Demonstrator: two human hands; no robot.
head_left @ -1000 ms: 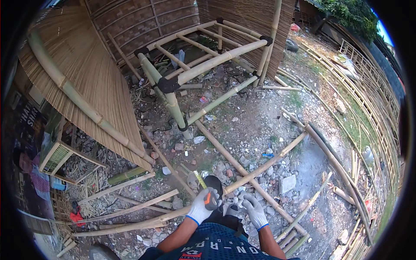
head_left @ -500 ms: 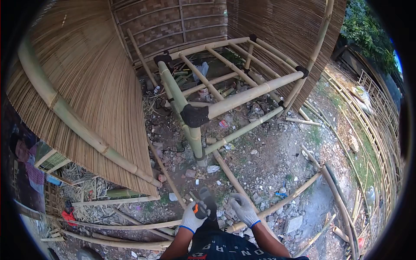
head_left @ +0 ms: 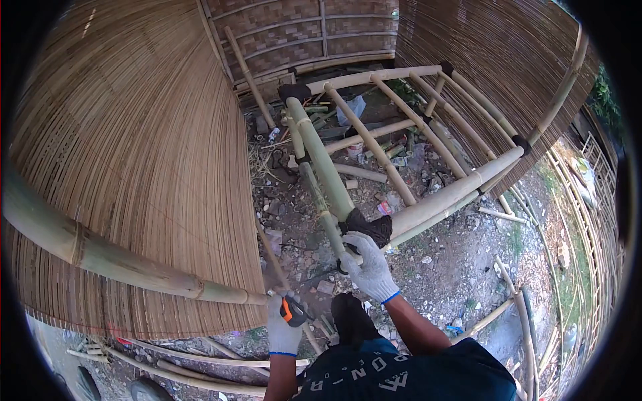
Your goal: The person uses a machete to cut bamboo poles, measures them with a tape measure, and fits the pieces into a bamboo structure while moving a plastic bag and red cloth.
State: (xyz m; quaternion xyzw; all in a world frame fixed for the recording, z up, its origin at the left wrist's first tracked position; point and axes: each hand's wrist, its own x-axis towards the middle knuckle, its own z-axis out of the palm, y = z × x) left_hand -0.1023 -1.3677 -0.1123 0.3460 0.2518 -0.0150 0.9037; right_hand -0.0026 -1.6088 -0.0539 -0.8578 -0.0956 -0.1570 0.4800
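Observation:
My left hand (head_left: 283, 327), in a white glove with a blue cuff, is closed around a compact orange-and-black tool that looks like a tape measure (head_left: 291, 311). It is beside the near end of a long bamboo pole along the woven panel (head_left: 160, 167). My right hand (head_left: 368, 269), gloved the same way, curls its fingers round a bamboo post (head_left: 332, 234) at the near corner of a bamboo frame (head_left: 438, 190). Just above it, black wrapping (head_left: 368, 226) binds that corner. The fingertips are partly hidden.
Slats (head_left: 371, 144) cross the frame's top. A plastic bag (head_left: 352, 110) and cut bamboo lie beneath. Rubble covers the ground (head_left: 428, 281). Loose poles (head_left: 200, 374) lie at lower left, and more bamboo (head_left: 575, 220) runs along the right. My shoe (head_left: 351, 314) is between my hands.
My right hand has gone from hanging free, fingers apart, up and forward to the frame's corner post. My left hand, still with the tool, is now near the panel pole's end. The view has shifted.

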